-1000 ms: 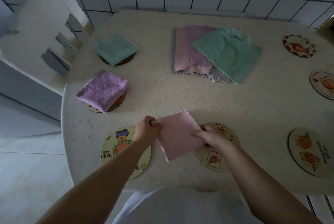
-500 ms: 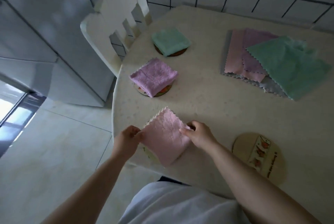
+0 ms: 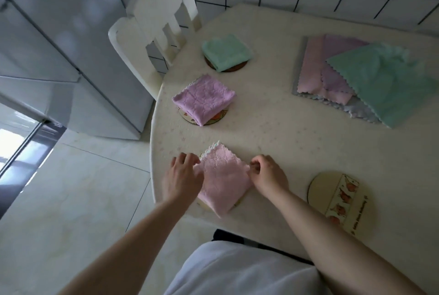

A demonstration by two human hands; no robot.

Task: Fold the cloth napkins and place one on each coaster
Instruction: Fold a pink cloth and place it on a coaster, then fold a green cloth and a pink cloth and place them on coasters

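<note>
The folded pink napkin (image 3: 223, 181) lies at the near left edge of the table (image 3: 273, 142), on top of a coaster (image 3: 235, 204) of which only thin slivers of rim show around it. The left hand (image 3: 181, 180) touches the napkin's left corner with relaxed, slightly spread fingers. The right hand (image 3: 268, 175) is at the right corner with its fingers curled toward the cloth; whether they pinch it or only touch it I cannot tell. I judge that this napkin is being set down or straightened on its coaster.

Farther along the left edge, a folded purple napkin (image 3: 204, 99) sits on its coaster (image 3: 213, 117), and beyond it a folded green napkin (image 3: 225, 52) sits on a brown coaster (image 3: 234, 67). So two places seem done and a third nearly done.

At the near edge, to the right of the hands, a bare illustrated coaster (image 3: 337, 202) waits for a napkin. Toward the far right of the table lies a pile of unfolded napkins (image 3: 351, 78) in pink, purple, green and grey, so folding work is left.

A white chair (image 3: 152, 30) stands at the far left corner.
</note>
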